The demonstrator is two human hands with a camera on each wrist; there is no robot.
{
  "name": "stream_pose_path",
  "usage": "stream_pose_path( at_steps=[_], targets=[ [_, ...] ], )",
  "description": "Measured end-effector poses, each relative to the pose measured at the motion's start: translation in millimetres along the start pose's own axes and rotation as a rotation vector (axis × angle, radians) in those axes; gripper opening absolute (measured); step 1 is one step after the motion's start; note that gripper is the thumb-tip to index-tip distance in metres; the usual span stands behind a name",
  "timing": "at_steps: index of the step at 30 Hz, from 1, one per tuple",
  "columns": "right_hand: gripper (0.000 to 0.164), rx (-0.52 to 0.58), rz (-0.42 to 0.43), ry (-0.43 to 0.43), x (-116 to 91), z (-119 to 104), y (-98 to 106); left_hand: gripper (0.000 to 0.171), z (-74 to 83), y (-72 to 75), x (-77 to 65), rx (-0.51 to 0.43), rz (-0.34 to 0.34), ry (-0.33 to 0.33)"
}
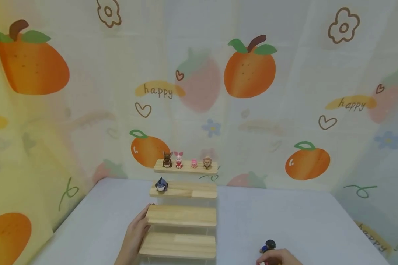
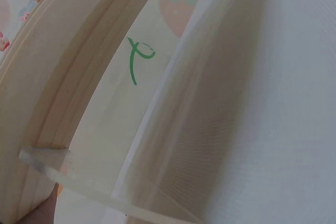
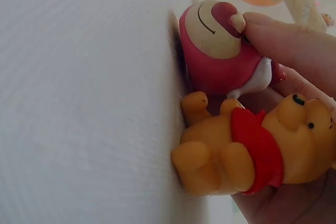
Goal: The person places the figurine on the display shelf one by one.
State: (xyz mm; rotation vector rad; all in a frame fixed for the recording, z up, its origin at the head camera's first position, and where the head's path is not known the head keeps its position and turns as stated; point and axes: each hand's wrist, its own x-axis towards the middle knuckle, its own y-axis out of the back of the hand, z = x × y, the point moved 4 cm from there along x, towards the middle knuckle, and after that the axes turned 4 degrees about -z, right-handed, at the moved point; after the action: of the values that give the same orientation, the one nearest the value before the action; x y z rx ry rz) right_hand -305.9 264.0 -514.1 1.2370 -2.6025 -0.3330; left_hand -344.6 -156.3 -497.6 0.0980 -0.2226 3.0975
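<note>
In the head view my left hand [image 1: 136, 232] holds the left side of a tiered wooden display shelf [image 1: 182, 215], fingertips at the third tier's back corner. The left wrist view shows a wooden tier [image 2: 58, 77] and its clear support [image 2: 105, 192], with only a bit of the hand at the bottom. At lower right, my right hand [image 1: 278, 255] pinches a pink figurine [image 3: 215, 51] with a pale muzzle and dark red nose, thumb against its face. A yellow bear figurine [image 3: 226, 153] in a red shirt lies by the palm, feet towards the white surface.
Several small figurines, among them a pink-eared pig [image 1: 178, 161], stand on the top tier. A blue-grey donkey figurine [image 1: 161, 184] sits on the second. A dark-topped figurine [image 1: 269, 245] is just beyond my right hand. A fruit-print curtain [image 1: 202, 129] backs the white table [image 1: 272, 209].
</note>
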Motion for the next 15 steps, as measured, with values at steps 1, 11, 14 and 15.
stream_pose_path(
  at_steps=[1,11,14,15],
  targets=[
    [0.022,0.011,-0.002,0.002,-0.2,0.0,-0.2,0.054,0.1,-0.1,0.0,-0.001,-0.004,-0.006],
    [0.022,0.063,0.028,-0.024,-0.1,-8.8,1.5,0.054,4.4,-1.5,0.8,0.028,-0.009,-0.026],
    [0.023,0.072,0.032,-0.031,0.7,-8.9,0.2,0.052,3.7,-0.9,-2.4,0.013,0.004,-0.006],
    [0.023,0.081,0.037,-0.035,0.1,-9.1,0.2,0.052,3.4,-1.3,-2.9,0.001,0.006,-0.002]
  ],
)
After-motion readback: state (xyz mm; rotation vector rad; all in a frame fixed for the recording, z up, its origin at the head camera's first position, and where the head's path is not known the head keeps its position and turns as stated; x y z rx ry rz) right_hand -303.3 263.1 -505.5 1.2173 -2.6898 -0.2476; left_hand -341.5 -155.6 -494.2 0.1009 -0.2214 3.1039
